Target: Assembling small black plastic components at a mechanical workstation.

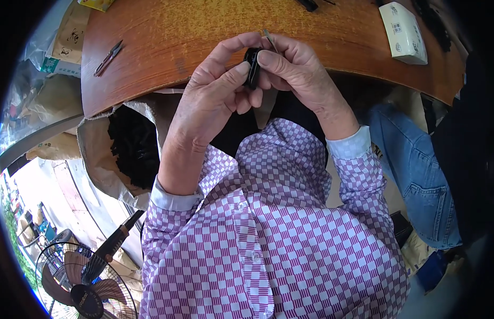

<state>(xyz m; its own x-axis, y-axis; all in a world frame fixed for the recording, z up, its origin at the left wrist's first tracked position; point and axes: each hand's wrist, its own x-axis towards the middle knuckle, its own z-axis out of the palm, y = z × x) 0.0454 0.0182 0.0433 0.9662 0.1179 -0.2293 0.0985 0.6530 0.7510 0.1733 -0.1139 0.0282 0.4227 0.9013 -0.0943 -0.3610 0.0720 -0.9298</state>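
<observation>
Both hands raised together over the near edge of the curved orange wooden table (204, 32), left hand (215, 95) thumb and fingers pinched on a small black plastic piece (252, 66), right hand (297, 72) pinching it from the opposite side, thin metal pin (269, 38) poking up above the fingers

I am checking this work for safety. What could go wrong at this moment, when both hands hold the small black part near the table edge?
1. The small black part is pinched only by fingertips of the left hand and right hand, beyond the wooden table edge; if it slips, it may fall to the lap or floor.
2. A thin metal piece sticks up from the right hand; it might prick a finger.
3. The open sack of dark pieces is close to the left elbow and could be knocked.
</observation>
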